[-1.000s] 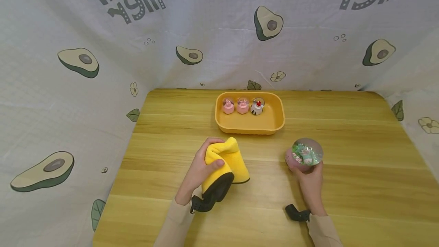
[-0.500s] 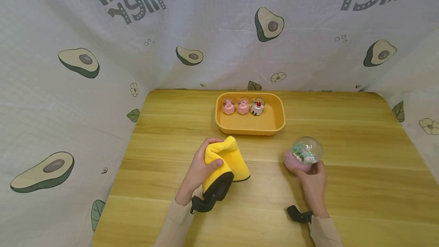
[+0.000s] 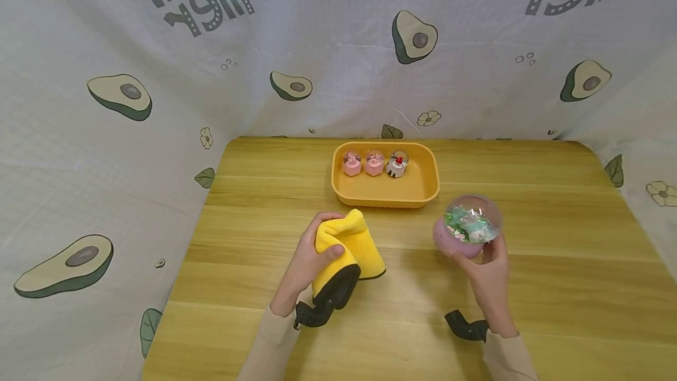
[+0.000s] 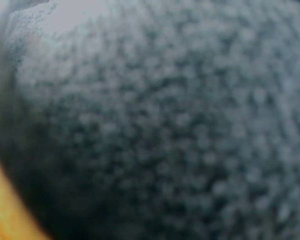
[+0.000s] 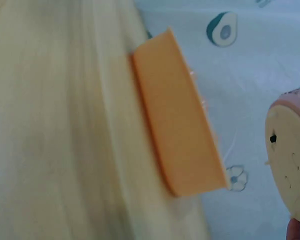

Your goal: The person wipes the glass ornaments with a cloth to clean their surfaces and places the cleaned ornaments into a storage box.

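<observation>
My right hand [image 3: 489, 272] grips a snow globe [image 3: 468, 228] by its pink base, with the clear dome tilted up and green and white figures inside. In the right wrist view the globe's cream underside [image 5: 289, 160] shows, raised off the table, with a fingertip at its lower edge. On the left, my left hand [image 3: 312, 257] holds a folded yellow cloth [image 3: 349, 240] with a dark grey reverse side, thumb on top and fingers behind. Grey cloth [image 4: 165, 120] fills nearly all of the left wrist view and hides the rest there.
An orange tray [image 3: 381, 200] stands at the back middle of the wooden table [image 3: 254, 222]. In it sit two small pink globes [image 3: 374, 164] and a white one with a red top [image 3: 396, 166]. A white avocado-print curtain [image 3: 338, 46] hangs behind the table.
My right hand has lifted the snow globe higher, its dome turning a little on the way. The left hand and its cloth stay practically where they were.
</observation>
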A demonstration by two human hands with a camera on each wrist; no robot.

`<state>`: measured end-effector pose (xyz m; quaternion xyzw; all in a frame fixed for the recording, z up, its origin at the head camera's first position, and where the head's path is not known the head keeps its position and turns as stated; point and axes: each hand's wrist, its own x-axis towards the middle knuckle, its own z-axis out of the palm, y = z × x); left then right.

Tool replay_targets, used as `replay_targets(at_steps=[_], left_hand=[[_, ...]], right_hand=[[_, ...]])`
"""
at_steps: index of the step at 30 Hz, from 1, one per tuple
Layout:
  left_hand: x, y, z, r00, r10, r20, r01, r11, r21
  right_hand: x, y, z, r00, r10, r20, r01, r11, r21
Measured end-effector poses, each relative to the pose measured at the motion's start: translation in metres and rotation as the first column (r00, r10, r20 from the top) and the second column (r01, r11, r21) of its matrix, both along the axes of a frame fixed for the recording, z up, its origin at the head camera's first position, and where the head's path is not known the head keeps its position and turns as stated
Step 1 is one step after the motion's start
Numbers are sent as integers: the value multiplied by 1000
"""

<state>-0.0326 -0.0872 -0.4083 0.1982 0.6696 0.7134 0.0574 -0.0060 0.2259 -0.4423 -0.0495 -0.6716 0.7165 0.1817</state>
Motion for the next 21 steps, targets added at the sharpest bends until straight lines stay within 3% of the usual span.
replay_targets(at_steps=[8, 14, 21], left_hand=[[-1, 3, 1, 1000, 13, 15, -13, 1000, 21], [-1, 6, 4, 1000, 26, 5, -26, 999, 28], [-2, 11, 9, 999, 36, -26, -34, 998, 59]], right_hand=[[7, -20, 29, 977, 149, -150, -153, 988, -13], [9, -32, 40, 953, 221, -207, -224, 975, 10], [8, -46, 45, 912, 307, -274, -278, 951, 138]])
